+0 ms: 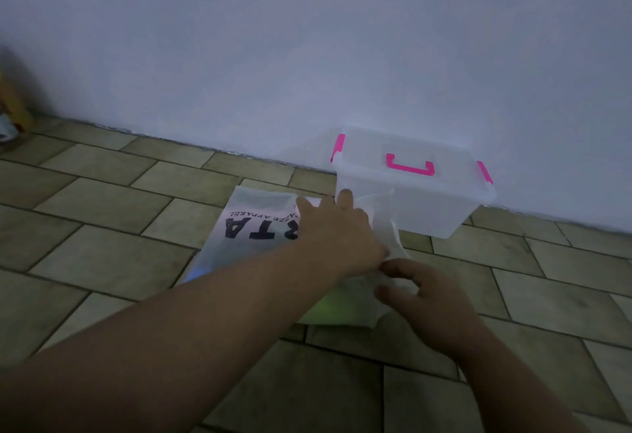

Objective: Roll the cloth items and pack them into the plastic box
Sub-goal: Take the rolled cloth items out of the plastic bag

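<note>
While the light is dim and bluish, a white cloth (pixel 236 248) with upside-down black lettering lies on the tiled floor (pixel 102 213). Its print is partly hidden by the left forearm. The left hand (pixel 338 227) rests on the cloth's right part with fingers straight; its thumb is hard to make out. The right hand (pixel 427 292), nearer, pinches a raised fold of the same cloth in curled fingers. Just beyond, against the wall (pixel 307 39), stands the clear plastic box (pixel 420 203) (lid on, pink handle and latches); the fold overlaps its left side. A blurred yellow object (pixel 13 101) is cut off at far left.
</note>
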